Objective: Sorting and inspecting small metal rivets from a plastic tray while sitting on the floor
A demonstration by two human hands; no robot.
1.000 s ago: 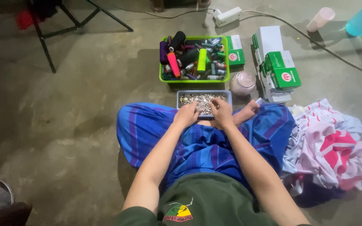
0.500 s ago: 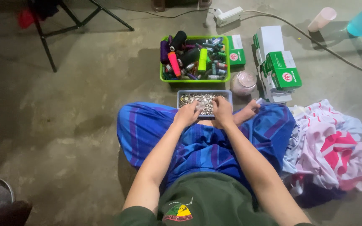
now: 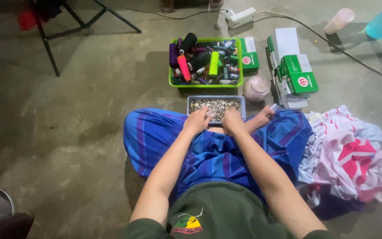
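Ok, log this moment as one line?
left hand: at grey tray edge, curled | right hand: same, fisted | tray: small metal bits | green bin beyond

Your view is dim, lit softly from above. Floor (image 3: 67, 132) darkens toward the top-left corner. Shadows fall left of the green basket (image 3: 206, 84). Focus sharp; slight wide-angle bending at edges.

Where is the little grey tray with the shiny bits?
In the head view, the grey tray sits on the floor mid-frame, just past both hands, right behind the green basket of thread spools.
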